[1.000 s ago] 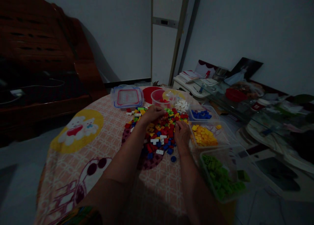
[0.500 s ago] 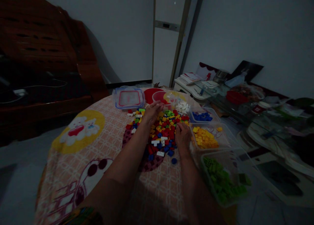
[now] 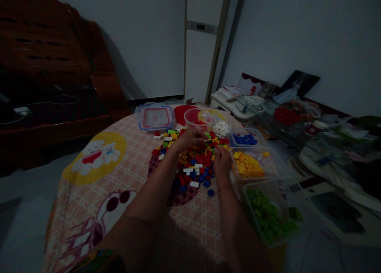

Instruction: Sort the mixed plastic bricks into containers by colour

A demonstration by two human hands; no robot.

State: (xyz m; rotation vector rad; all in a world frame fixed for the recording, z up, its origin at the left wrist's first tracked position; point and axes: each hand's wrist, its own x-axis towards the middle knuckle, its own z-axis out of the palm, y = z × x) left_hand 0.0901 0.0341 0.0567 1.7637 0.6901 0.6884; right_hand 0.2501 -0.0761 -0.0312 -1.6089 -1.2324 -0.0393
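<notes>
The left hand has swung rightward, nearer the right hand. The bricks lie beneath the left, just leftward of the right; both curl, pinching what I cannot tell.

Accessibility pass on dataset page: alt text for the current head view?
A person's left hand is over a pile of mixed-colour toy bricks on a patterned tablecloth, the right hand at the pile's right edge; whether either holds a brick is unclear. To the right, clear containers hold blue bricks, yellow bricks and green bricks.
</notes>
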